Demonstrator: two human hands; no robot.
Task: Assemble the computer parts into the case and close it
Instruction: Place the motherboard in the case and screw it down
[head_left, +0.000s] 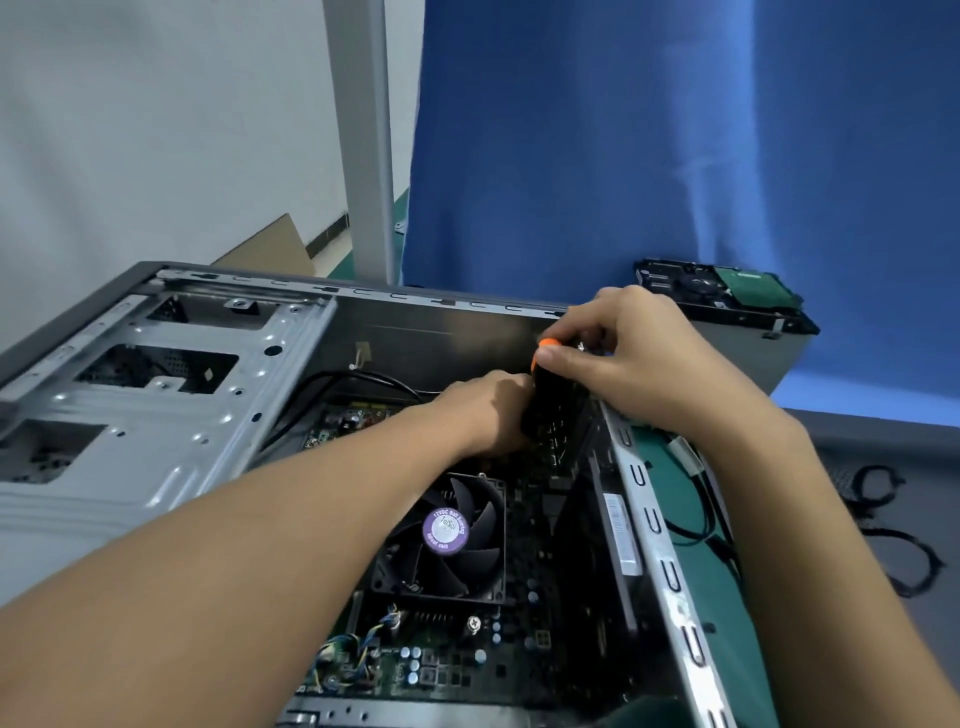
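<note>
An open grey computer case (156, 415) lies on its side with the motherboard (447, 660) and a black CPU fan (449, 535) inside. My right hand (639, 358) is shut on the top of a black screwdriver with an orange cap (545, 384), held upright over the far right corner of the board. My left hand (483, 410) reaches into the case and wraps the lower part of the screwdriver; its fingertips are hidden. The screwdriver tip is out of sight.
A hard drive (727, 296) rests on a grey box behind the case at the right. Black cables (898, 530) lie on the table at the right, near a green mat (691, 525). A blue cloth (675, 156) hangs behind; a metal drive cage (171, 374) fills the case's left.
</note>
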